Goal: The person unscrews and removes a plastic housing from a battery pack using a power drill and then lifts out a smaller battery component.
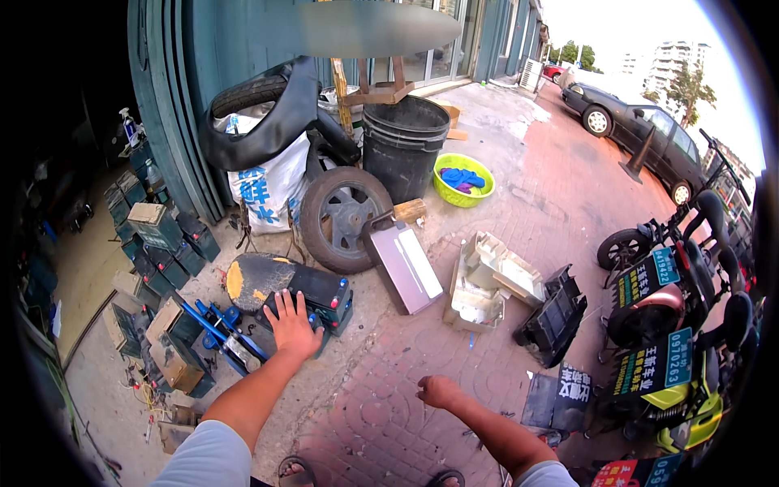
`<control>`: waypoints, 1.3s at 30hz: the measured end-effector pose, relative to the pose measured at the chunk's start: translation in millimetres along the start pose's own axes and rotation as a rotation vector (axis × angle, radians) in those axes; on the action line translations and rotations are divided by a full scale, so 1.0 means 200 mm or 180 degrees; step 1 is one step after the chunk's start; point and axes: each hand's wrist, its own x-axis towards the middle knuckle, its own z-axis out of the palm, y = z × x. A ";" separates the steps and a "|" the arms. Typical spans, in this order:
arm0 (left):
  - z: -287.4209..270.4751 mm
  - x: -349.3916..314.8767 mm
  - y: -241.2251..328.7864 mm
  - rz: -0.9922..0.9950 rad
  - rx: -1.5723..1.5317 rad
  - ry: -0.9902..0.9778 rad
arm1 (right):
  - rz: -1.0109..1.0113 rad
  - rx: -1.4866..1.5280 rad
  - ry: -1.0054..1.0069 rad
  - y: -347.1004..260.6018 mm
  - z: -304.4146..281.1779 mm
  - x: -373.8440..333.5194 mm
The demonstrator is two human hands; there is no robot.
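Possibly the black, boxy plastic battery (323,286), on the ground (381,361) near the black-tyred grey wheel (345,219), could slip if lifted, since the left hand (294,328), fingers spread, isn't visibly wrapped round it; whether the curled right hand (439,391) grips anything, I cannot tell.

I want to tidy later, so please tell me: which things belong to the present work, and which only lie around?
Probably in the work, nearest the left hand:
- black battery
- blue metal frame (perhaps)

Apparently just lying about:
- green basin
- spoked wheel
- black bucket
- white sack
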 end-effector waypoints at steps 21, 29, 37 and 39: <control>0.06 0.18 -0.07 0.0485 -0.0577 0.0388 | -0.1302 0.3534 0.2586 -0.53 -1.14 1.46; 0.06 0.20 -0.10 0.0492 -0.0599 0.0293 | -0.0025 0.5988 0.0879 -0.77 -1.53 2.15; 0.04 0.20 -0.12 0.0416 -0.0651 0.0304 | -0.0274 0.6659 0.0278 -0.81 -1.56 2.23; 0.04 0.20 -0.11 0.0446 -0.0671 0.0323 | -0.0065 0.6629 0.0544 -0.80 -1.58 2.18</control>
